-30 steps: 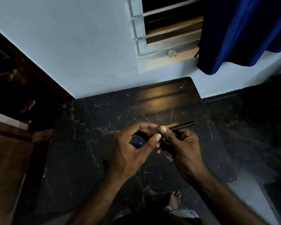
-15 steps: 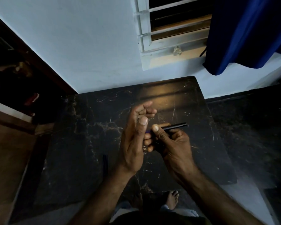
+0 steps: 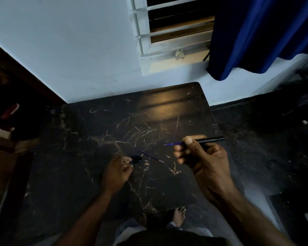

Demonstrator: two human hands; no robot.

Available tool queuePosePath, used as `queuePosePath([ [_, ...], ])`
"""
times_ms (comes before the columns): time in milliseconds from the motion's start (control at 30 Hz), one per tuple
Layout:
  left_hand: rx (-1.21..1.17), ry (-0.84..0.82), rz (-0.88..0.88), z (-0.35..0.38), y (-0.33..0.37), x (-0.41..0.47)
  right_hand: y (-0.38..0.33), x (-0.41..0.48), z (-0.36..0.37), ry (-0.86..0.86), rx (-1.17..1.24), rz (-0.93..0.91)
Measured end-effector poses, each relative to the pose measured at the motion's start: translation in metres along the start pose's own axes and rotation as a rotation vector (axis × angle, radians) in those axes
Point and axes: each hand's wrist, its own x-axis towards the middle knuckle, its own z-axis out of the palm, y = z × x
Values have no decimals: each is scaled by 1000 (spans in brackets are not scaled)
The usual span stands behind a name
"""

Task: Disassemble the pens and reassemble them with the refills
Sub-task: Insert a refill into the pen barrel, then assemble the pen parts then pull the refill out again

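Note:
My right hand (image 3: 201,158) grips a black pen barrel (image 3: 212,139) held level above the table, with a thin blue refill (image 3: 173,144) sticking out of its left end. My left hand (image 3: 116,172) rests low on the table, its fingers closed on a small dark pen part (image 3: 136,159). A second thin blue refill (image 3: 150,156) lies loose on the table between the two hands, slanting down to the right. The hands are well apart.
The table (image 3: 96,183) is black marble with pale veins, set against a white wall. A window (image 3: 174,32) and a blue curtain (image 3: 260,36) are behind it. My bare foot (image 3: 179,216) shows below the table's near edge. Dark floor lies to the right.
My hands, joined at the pen a second ago, have separated. The left hand dropped to the table with a small part. The right hand keeps the barrel, refill now exposed.

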Motion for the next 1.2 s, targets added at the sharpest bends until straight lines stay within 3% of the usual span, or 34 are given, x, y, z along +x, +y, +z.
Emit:
queuePosePath([
  [233,111,-62,-60,15,-13,11,-6,-19,-8,81,-27,28],
  [633,197,-144,49,19,-9,17,-7,-33,-9,89,-102,34],
  [733,-7,-144,-7,10,18,13,-9,-36,-6,89,-99,26],
  [833,-462,-103,-105,-13,71,4,-10,-37,-3,100,-123,-27],
  [900,-744,-54,-50,-37,106,-9,-11,-36,-1,107,-141,-68],
  [1000,-903,-2,85,-77,152,-27,-16,-34,5,110,-158,-113],
  [1200,-1035,27,160,-113,195,-38,-29,-25,22,48,-105,-206],
])
